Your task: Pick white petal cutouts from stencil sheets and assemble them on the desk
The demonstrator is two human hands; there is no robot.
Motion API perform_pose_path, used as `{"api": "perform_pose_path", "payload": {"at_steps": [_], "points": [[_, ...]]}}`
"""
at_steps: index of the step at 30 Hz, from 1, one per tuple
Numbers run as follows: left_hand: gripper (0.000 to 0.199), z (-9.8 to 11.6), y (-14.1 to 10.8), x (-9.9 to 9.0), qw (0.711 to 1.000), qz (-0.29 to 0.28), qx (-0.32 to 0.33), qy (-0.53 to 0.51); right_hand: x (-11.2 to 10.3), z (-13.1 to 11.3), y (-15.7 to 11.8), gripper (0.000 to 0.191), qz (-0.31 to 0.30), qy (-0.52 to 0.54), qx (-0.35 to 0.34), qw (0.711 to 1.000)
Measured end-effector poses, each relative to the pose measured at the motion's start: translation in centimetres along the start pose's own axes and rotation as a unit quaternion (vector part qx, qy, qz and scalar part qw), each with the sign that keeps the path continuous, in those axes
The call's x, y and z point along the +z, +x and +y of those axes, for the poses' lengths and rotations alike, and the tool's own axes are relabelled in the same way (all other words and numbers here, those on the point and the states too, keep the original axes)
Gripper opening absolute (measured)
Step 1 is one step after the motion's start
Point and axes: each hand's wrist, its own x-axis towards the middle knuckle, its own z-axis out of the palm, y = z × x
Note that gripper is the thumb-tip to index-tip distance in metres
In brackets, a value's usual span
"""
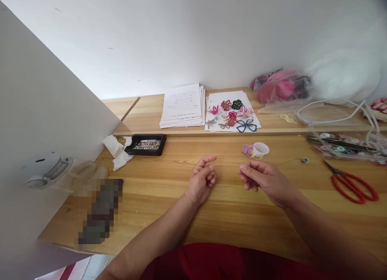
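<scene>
My left hand (202,179) is over the middle of the wooden table, its index finger stretched out and the thumb and other fingers curled in. Whatever it may hold is too small to make out. To its right, my right hand (256,176) has thumb and index finger pinched together, and anything between them is too fine to see. Just beyond the right hand stands a small white cup (261,150) with purple cord loops (249,151) at its left side. A small spool (305,160) lies to the right, with a faint thread running left from it.
Red-handled scissors (353,185) lie at the right. A black tray of beads (148,145) and white tissue (116,151) are at the left. Flower-shaped cord pieces (232,117) and paper sheets (181,104) rest on the raised shelf. Plastic bags (281,88) stand back right.
</scene>
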Motion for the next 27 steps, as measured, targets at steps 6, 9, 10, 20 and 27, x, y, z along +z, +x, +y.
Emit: {"api": "perform_pose_path", "payload": {"at_steps": [6, 9, 10, 20, 27], "points": [[0.040, 0.0, 0.2, -0.1, 1.000, 0.006, 0.005, 0.001, -3.0, 0.7, -1.4, 0.040, 0.077, -0.097, -0.059, 0.991], [0.039, 0.0, 0.3, -0.1, 1.000, 0.004, 0.004, -0.001, -4.6, 2.3, -2.0, 0.034, 0.156, -0.133, -0.059, 0.977], [0.038, 0.0, 0.3, -0.1, 1.000, 0.003, 0.006, -0.004, -5.1, 2.8, -2.2, 0.033, 0.175, -0.145, -0.058, 0.972], [0.038, -0.1, 0.3, -0.2, 1.000, -0.011, 0.011, 0.000, -7.1, 3.7, -1.2, 0.037, 0.298, -0.366, -0.140, 0.870], [0.036, -0.1, 0.4, -0.1, 1.000, -0.005, 0.009, -0.012, -8.0, 3.3, 2.3, 0.055, 0.278, -0.509, -0.246, 0.777]]}}
